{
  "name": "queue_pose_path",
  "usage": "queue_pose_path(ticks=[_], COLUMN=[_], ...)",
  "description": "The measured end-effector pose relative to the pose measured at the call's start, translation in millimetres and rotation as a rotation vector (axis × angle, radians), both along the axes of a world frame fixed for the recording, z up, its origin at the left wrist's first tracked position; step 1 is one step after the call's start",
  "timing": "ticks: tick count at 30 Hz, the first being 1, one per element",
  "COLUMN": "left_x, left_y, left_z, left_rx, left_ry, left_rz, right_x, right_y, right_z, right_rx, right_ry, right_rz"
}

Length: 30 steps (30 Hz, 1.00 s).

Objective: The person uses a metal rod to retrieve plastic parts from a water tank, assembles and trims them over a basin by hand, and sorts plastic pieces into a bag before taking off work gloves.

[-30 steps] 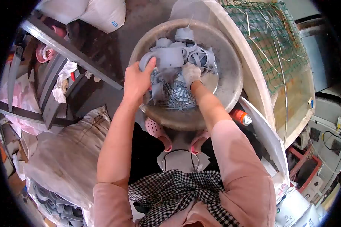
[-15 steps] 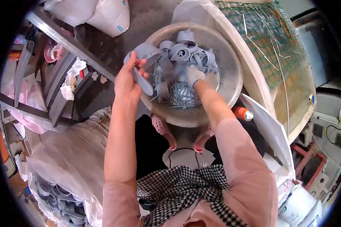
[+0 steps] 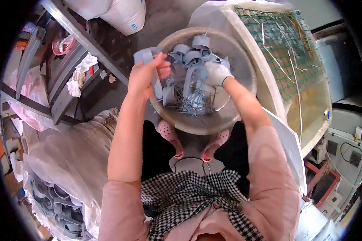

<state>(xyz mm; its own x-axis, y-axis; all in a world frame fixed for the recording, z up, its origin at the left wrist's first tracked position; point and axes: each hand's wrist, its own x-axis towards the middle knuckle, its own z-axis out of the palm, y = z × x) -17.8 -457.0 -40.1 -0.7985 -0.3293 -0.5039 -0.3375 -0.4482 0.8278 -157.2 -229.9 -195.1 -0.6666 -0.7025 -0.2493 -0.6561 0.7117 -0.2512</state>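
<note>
My left hand (image 3: pixel 151 71) holds 1 gray plastic piece (image 3: pixel 145 60) at the left rim of the round basin (image 3: pixel 245 86). My gloved right hand (image 3: pixel 216 74) is inside the basin, touching 1 gray curved part (image 3: pixel 195 74); I can't tell how firmly its fingers close. Thin metal rods (image 3: pixel 195 102) lie below, near my 2 pink clogs (image 3: pixel 167 132).

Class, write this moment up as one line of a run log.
left hand: holds grey part at basin rim | right hand: gloved, at other grey parts, grip unclear | basin contents: thin metal pieces, grey parts
</note>
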Motion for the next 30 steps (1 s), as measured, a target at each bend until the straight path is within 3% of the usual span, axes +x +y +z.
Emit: queue_pose_path(ticks=[8,10,12,14,16,18,19,20,22,24,26,28,29,30], left_x=[-6,-2,5,8,5,0,-2,-4,4,4,-3,-5,-6,-6], left_y=[24,40,58,66,61,56,51,48,49,50,41,32,31,30], left_z=[-9,5,11,18,12,6,5,2,25,31,15,9,14,18], left_rx=[-0.139,-0.141,-0.139,-0.284,-0.37,-0.403,-0.403,-0.518,-0.162,-0.18,-0.537,-0.483,-0.326,-0.169], left_ry=[0.065,0.105,0.192,0.09,0.195,0.121,0.149,0.111,0.21,0.19,0.257,0.197,0.16,0.123], left_rz=[-0.109,-0.267,-0.26,-0.213,-0.219,0.051,0.066,0.101,0.181,0.239,0.259,0.28,0.312,0.346], right_x=[29,45,57,69,65,52,66,46,13,15,19,34,47,69], right_y=[22,23,23,24,30,41,41,52,67,65,45,11,-9,-28], right_z=[159,176,179,187,186,185,212,201,162,131,87,52,24,8], right_rx=[-0.218,-0.185,-0.18,-0.339,-0.469,-0.856,-1.03,-1.061,-1.174,-0.699,-0.183,0.257,0.353,0.249], right_ry=[-0.008,0.123,0.226,0.335,0.398,0.015,-0.053,-0.133,-0.18,0.201,0.041,-0.241,-0.273,-0.293], right_rz=[-0.147,-0.111,-0.133,-0.089,-0.082,-0.292,-0.437,-0.56,-0.854,-0.713,-0.376,0.144,0.191,0.048])
